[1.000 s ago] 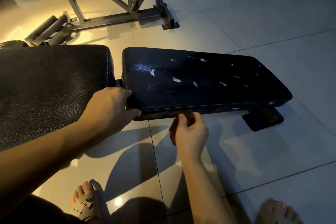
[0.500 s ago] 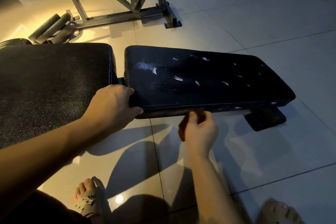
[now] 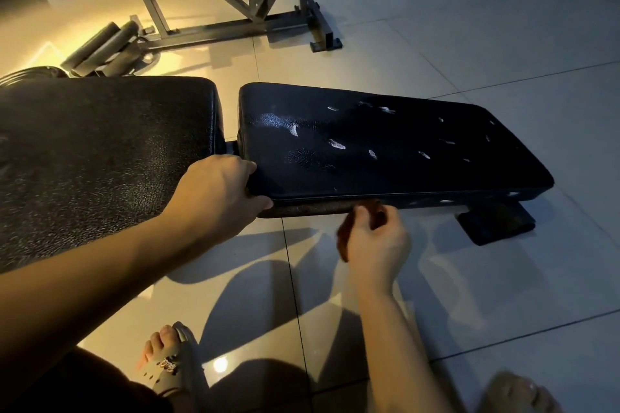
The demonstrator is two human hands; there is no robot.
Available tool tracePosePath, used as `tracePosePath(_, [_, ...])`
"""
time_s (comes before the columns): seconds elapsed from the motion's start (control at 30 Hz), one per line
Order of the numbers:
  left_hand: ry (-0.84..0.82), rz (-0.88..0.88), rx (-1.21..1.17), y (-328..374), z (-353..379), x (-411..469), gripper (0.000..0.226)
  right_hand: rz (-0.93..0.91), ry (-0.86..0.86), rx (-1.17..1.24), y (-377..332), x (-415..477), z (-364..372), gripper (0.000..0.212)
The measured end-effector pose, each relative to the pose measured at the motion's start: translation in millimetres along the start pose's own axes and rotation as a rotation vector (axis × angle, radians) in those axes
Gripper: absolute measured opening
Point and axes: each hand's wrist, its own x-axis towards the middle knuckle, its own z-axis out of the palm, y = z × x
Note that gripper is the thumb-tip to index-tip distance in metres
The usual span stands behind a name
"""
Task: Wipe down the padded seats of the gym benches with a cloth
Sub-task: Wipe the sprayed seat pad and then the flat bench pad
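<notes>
While the left hand (image 3: 218, 194) curls its fingers and thumb round the near left corner of the black seat pad (image 3: 385, 151), the right hand (image 3: 375, 241) pinches a small dark cloth (image 3: 343, 238) in bent fingers, and the cloth sits right against the pad's near edge, above the floor tiles (image 3: 486, 295).

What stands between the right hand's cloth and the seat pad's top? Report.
Nothing visible: the right hand holds the cloth at the seat pad's front edge, and the left hand grips only its near corner.
</notes>
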Motion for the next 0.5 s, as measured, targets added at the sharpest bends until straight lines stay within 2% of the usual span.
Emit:
tracePosePath(0.07, [0.002, 0.003, 0.000, 1.5, 0.0, -0.1, 0.031, 0.098, 0.100, 0.025, 4.6, 17.0, -7.6, 0.013])
tracePosePath(0.13, [0.011, 0.006, 0.017, 1.0, 0.4, 0.0, 0.032, 0.090, 0.107, 0.031, 0.5, 13.9, -3.5, 0.013])
tracePosePath(0.27, [0.024, 0.002, 0.044, 0.8, 2.2, -1.4, 0.036, -0.139, -0.166, -0.025, -20.1, -44.5, 27.7, 0.011])
tracePosePath(0.37, [0.007, -0.002, 0.024, 0.8, 2.3, -0.1, 0.036, -0.234, -0.164, -0.061, -18.7, -40.6, 26.6, 0.010])
tracePosePath(0.43, [-0.001, 0.009, 0.023, -0.7, 1.4, 0.9, 0.034, -0.160, -0.105, -0.056, -8.8, -21.9, 14.8, 0.010])
tracePosePath(0.5, [-0.006, 0.012, 0.025, -0.8, 0.9, 0.8, 0.034, -0.003, -0.001, 0.007, 4.4, 4.4, 1.5, 0.011])
